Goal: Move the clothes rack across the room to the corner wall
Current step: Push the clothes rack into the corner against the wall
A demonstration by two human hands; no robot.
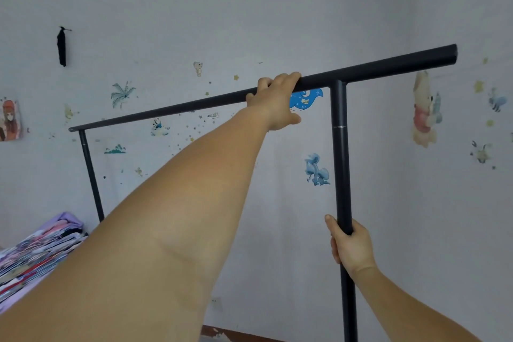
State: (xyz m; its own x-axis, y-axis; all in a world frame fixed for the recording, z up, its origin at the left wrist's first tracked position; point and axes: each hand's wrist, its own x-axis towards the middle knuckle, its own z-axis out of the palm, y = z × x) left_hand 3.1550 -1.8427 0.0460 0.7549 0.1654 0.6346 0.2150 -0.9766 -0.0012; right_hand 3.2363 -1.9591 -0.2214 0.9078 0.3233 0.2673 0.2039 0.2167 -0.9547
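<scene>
The person stands close to the clothes rack (211, 103), which is near the sticker-covered wall (277, 22). The left hand (277, 100) is curled over the top bar and the right hand (351, 247) is wrapped around the near upright below it. I think this high-and-low hold steadies the empty frame for carrying.

I see left hand (277, 103): bare, no rings or watch | left forearm: bare, no sleeve in view, faint crease line across it | right hand (351, 247): bare, no jewellery | right forearm: bare, sleeveless to frame edge
</scene>
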